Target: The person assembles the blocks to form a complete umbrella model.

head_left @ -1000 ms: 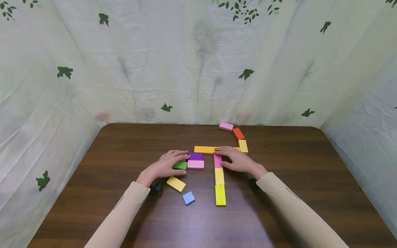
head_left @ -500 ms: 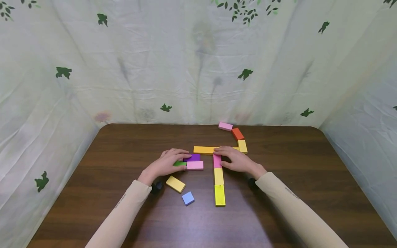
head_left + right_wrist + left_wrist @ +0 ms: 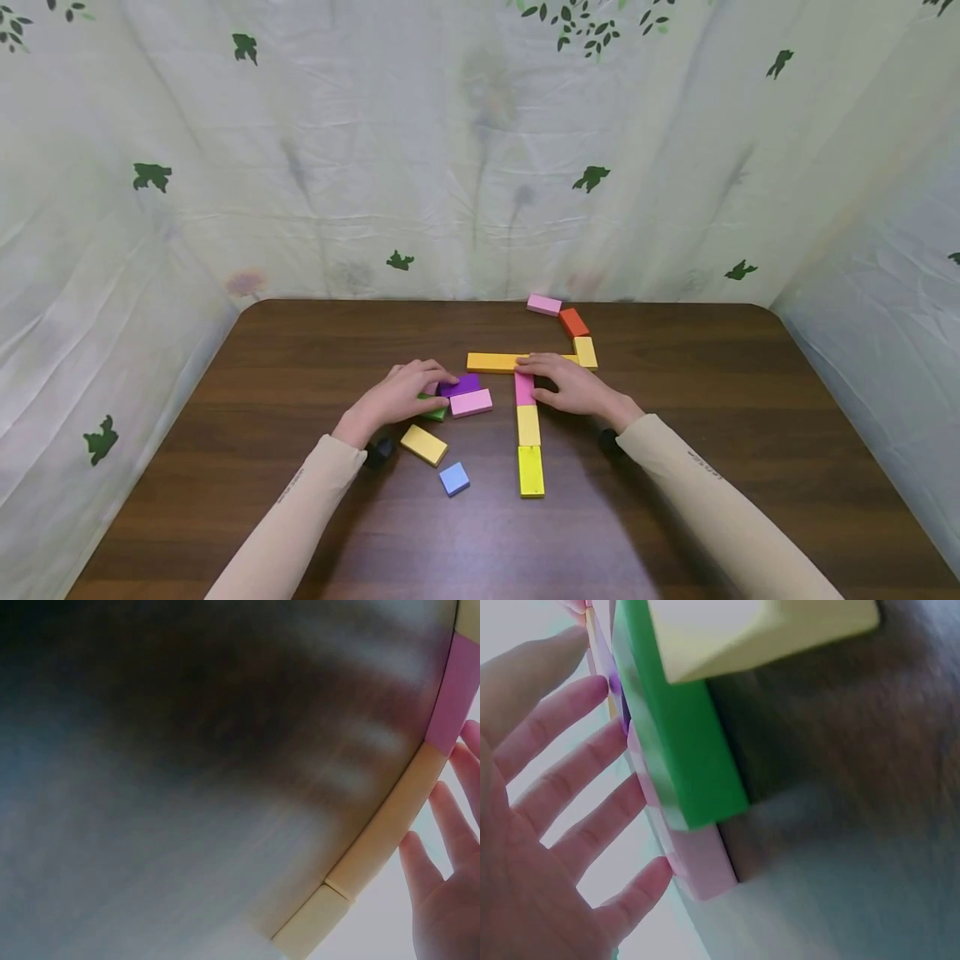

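Note:
My left hand (image 3: 396, 392) lies over a small cluster of flat blocks, fingers extended. Its fingertips touch a purple block (image 3: 461, 385), and the thumb is by a green block (image 3: 436, 413) and a light pink block (image 3: 471, 403). In the left wrist view the fingers stay spread beside the green block (image 3: 682, 742) and another pink block (image 3: 697, 862), which the hand mostly hides from the head camera. My right hand (image 3: 573, 387) rests its relaxed fingers on a long orange block (image 3: 491, 362) and a pink block (image 3: 524, 388). Part of the orange block is covered.
Below the pink block run a pale yellow block (image 3: 528, 426) and a bright yellow block (image 3: 531, 472). Loose on the table are a yellow block (image 3: 423, 445) and a blue block (image 3: 453, 479). Yellow (image 3: 585, 353), red (image 3: 573, 322) and pink (image 3: 543, 305) blocks lead toward the far edge.
The purple block has slid left and turned slightly under my left fingers. The light pink block beside it has tilted, and the green one has shifted. My right hand stays in place.

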`<state>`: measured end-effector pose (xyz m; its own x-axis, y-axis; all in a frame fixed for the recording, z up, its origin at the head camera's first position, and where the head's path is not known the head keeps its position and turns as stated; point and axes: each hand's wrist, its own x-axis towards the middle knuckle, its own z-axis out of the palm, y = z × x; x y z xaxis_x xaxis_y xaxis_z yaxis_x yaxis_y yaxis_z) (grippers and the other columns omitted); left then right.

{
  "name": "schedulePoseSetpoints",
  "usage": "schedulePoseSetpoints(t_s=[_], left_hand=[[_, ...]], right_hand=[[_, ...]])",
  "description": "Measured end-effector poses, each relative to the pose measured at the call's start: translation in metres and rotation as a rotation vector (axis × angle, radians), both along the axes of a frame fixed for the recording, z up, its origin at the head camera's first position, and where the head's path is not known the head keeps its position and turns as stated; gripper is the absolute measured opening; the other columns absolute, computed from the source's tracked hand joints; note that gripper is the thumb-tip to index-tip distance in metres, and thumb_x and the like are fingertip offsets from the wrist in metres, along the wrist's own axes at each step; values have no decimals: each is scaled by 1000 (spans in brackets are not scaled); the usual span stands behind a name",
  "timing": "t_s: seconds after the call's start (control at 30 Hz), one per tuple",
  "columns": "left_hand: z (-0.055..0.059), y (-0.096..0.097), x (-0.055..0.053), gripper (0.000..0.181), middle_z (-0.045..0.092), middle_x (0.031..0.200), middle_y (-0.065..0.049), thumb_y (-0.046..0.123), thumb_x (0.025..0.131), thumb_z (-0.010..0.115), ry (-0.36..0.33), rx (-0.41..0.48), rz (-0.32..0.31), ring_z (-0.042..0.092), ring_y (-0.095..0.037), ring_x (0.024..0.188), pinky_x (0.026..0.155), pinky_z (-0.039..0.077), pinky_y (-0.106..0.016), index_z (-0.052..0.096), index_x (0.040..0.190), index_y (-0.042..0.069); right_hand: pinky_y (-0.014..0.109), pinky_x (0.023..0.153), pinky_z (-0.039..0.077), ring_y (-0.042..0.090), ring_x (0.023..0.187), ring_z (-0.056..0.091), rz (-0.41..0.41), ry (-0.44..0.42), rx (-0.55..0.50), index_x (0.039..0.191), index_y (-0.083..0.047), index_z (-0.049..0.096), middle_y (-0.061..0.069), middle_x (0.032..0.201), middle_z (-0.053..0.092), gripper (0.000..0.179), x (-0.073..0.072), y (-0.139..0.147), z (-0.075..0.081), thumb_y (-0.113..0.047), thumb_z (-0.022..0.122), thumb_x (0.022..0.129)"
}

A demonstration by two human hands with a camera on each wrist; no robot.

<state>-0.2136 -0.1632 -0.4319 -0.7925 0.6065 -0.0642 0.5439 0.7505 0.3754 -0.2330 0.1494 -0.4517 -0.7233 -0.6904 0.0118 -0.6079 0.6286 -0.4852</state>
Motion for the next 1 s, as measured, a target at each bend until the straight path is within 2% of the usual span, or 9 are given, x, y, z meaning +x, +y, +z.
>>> schedulePoseSetpoints(t_s=[0.2,0.37,0.47,0.63,1.0], left_hand=[[-4,6,-4,39,60,114,-4,26,91,67,26,3,-19,50,-18,93,86,40,-44,63,128,15],[-4,11,-5,37,61,111,-6,21,89,69,25,12,-6,50,-15,83,77,44,-36,65,125,13],[-3,13,-6,35,62,110,-7,17,88,69,15,20,7,55,-17,87,79,47,-36,67,122,11],[-1,15,-7,32,62,109,-8,14,88,69,8,27,16,59,-24,100,87,48,-43,68,119,9],[-2,15,-11,29,63,107,-6,12,88,69,18,19,15,59,-22,99,87,49,-39,68,117,9]], right_hand=[[45,108,30,27,135,36,-4,-2,1,138,-8,53,7,143,47,48,-1,1,-1,-21,62,93],[45,108,30,27,135,35,0,0,0,138,-8,53,6,143,46,48,-1,1,-1,-21,62,93],[45,108,30,27,135,35,2,1,5,138,-8,52,6,143,46,48,-1,1,-1,-21,62,93],[45,108,30,27,136,35,-1,-3,12,138,-9,52,6,144,46,48,-2,1,-1,-22,62,93],[45,108,31,27,136,34,-5,-15,15,139,-10,51,5,144,45,49,-2,1,0,-23,61,93]])
